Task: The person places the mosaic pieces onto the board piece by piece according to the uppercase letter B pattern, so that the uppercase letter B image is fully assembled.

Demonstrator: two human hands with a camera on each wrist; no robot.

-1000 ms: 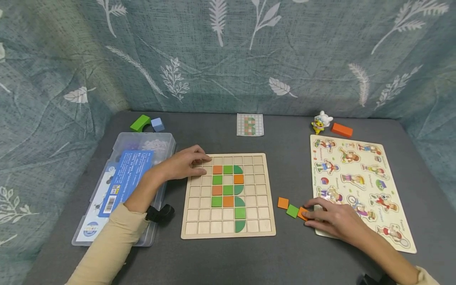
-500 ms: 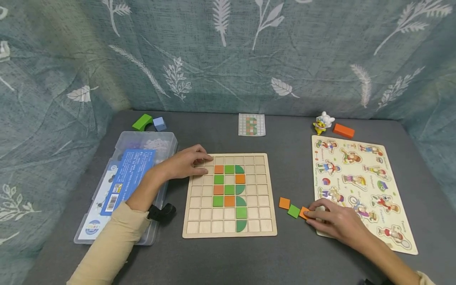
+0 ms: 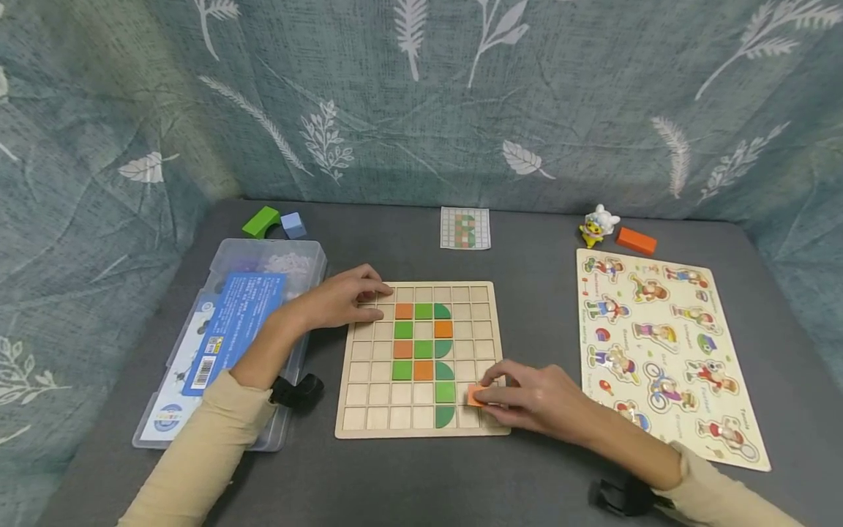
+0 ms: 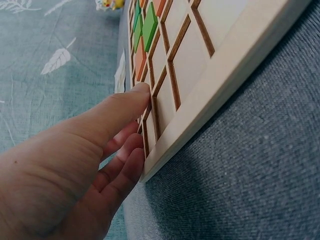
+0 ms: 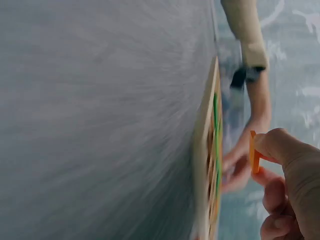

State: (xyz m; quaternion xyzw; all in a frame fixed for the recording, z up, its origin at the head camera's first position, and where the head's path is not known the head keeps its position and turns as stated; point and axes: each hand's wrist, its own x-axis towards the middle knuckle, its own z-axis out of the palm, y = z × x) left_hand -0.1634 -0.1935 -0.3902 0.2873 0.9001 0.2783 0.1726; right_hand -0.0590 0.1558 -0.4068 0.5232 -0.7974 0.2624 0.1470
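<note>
A pale wooden grid board lies in the middle of the table. Orange squares, green squares and dark green quarter-round pieces fill some of its cells. My left hand rests on the board's far left corner; in the left wrist view its thumb touches the grid and the other fingers lie by the edge. Thumb and fingertips of my right hand pinch an orange square tile over the board's lower right part. In the right wrist view that tile stands apart from the board's surface.
A small printed grid card lies behind the board. On the left is a clear plastic case, with a green arch block and blue block behind. A picture puzzle board, toy figure and orange block occupy the right.
My right hand has picked up an orange tile from the table beside the puzzle board and carried it left over the grid board. My left hand has stayed on the corner.
</note>
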